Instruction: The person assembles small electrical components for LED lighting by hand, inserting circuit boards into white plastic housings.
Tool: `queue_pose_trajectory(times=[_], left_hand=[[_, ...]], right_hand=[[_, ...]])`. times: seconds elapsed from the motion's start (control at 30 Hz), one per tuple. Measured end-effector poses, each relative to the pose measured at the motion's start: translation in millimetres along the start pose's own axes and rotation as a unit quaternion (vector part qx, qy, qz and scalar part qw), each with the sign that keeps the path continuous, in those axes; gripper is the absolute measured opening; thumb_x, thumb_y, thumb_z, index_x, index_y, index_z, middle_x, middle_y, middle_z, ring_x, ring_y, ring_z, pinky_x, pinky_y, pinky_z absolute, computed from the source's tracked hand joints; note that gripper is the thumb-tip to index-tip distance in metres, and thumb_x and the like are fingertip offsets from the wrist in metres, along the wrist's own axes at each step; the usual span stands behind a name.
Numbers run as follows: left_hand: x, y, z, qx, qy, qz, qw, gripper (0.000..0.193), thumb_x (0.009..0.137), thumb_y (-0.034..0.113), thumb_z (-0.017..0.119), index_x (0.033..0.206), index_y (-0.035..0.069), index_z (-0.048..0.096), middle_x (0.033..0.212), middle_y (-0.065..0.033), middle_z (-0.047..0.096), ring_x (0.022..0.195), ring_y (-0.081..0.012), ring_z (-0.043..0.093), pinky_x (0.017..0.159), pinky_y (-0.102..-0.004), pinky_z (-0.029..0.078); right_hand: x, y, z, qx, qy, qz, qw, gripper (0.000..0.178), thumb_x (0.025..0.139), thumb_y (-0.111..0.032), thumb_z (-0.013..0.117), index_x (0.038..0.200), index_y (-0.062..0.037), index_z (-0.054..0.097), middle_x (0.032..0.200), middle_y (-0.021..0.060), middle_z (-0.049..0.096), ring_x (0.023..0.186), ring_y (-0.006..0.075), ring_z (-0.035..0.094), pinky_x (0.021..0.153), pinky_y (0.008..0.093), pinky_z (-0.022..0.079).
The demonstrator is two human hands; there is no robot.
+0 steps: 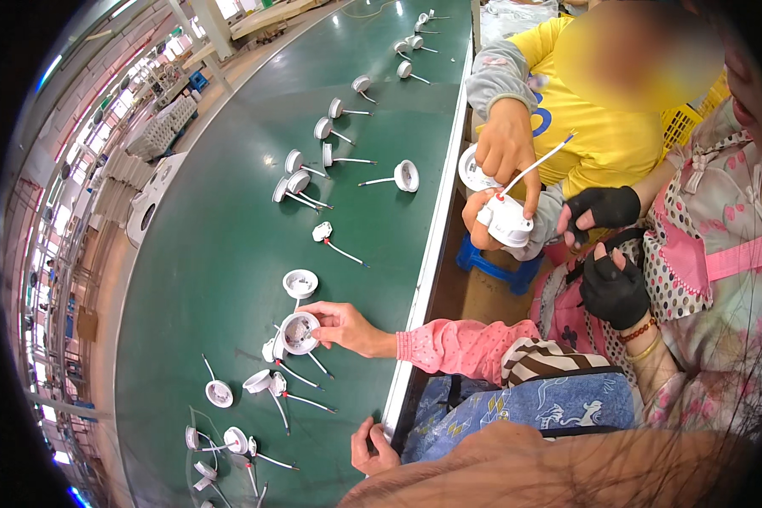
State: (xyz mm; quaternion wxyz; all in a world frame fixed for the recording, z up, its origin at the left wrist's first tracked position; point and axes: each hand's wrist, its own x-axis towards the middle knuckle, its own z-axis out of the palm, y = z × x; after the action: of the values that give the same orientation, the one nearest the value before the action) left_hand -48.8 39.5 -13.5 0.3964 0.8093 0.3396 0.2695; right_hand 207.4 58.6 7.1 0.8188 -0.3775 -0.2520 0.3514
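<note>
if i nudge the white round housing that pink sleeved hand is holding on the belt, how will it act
The white round housing in the pink-sleeved hand looks hollow and thin-walled, so it is probably light and stiff. Its thin wire lead would likely flop and trail behind. On its round edge it may roll along the green belt; lying flat it should stay put.

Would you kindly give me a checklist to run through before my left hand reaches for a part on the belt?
1. Left hand free: ok, it rests at the belt edge and holds nothing.
2. Right hand in sight: not ok, it is out of the picture.
3. Part close by: ok, a white housing with a lead lies on the green belt near the hand.
4. Space free of others: not ok, a co-worker's pink-sleeved hand holds a round housing just beyond.
5. Belt stopped: cannot tell.
</note>
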Motion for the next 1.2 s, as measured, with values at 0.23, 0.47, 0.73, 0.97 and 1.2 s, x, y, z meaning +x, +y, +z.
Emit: queue_pose_trajectory(times=[0.23, 0.47, 0.73, 0.97, 1.2], left_hand=[[-2, -1, 0, -0.047, 0.015, 0.021, 0.999, 0.017, 0.088, 0.002, 0.063, 0.101, 0.0, 0.074, 0.083, -0.0087, 0.067, 0.068, -0.0173, 0.062, 0.059, -0.0298, 0.048], [-3, 0, -4, -0.046, 0.011, 0.028, 0.998, 0.017, 0.088, 0.001, 0.063, 0.102, 0.0, 0.073, 0.083, -0.0087, 0.067, 0.068, -0.0171, 0.062, 0.061, -0.0294, 0.05], [-4, -58, -3, -0.022, -0.03, 0.051, 0.998, 0.018, 0.088, 0.001, 0.063, 0.103, 0.001, 0.073, 0.085, -0.01, 0.068, 0.069, -0.0188, 0.064, 0.062, -0.0305, 0.051], [-3, -53, -7, -0.006, -0.067, 0.042, 0.997, 0.018, 0.088, 0.001, 0.062, 0.103, 0.0, 0.073, 0.084, -0.0112, 0.068, 0.07, -0.0208, 0.065, 0.062, -0.0315, 0.052], [-5, -5, -11, -0.026, 0.009, 0.035, 0.999, 0.018, 0.088, 0.001, 0.062, 0.102, -0.001, 0.073, 0.085, -0.0117, 0.067, 0.07, -0.021, 0.063, 0.063, -0.0318, 0.051]], right_hand=[[-1, 0, 1, -0.003, -0.007, -0.002, 1.0, 0.047, 0.09, 0.006, 0.058, 0.137, 0.0004, 0.056, 0.103, 0.0027, 0.068, 0.074, 0.0066, 0.055, 0.063, 0.0238, 0.046], [-3, -1, 5, -0.002, 0.002, -0.006, 1.0, 0.047, 0.09, 0.006, 0.058, 0.137, 0.0001, 0.056, 0.101, 0.0027, 0.067, 0.072, 0.0065, 0.054, 0.063, 0.0238, 0.046], [-6, 0, 9, -0.015, -0.001, -0.002, 1.0, 0.047, 0.09, 0.004, 0.059, 0.137, 0.0001, 0.056, 0.1, 0.0029, 0.067, 0.071, 0.0068, 0.054, 0.062, 0.0237, 0.046], [-5, 9, 5, -0.034, -0.002, -0.005, 0.999, 0.046, 0.09, 0.004, 0.06, 0.136, 0.0015, 0.056, 0.097, 0.0034, 0.067, 0.069, 0.0076, 0.055, 0.061, 0.0231, 0.045], [-1, 20, 9, -0.04, 0.007, -0.019, 0.999, 0.044, 0.09, 0.004, 0.059, 0.134, 0.0016, 0.057, 0.091, 0.0031, 0.067, 0.067, 0.0082, 0.055, 0.059, 0.023, 0.044]])
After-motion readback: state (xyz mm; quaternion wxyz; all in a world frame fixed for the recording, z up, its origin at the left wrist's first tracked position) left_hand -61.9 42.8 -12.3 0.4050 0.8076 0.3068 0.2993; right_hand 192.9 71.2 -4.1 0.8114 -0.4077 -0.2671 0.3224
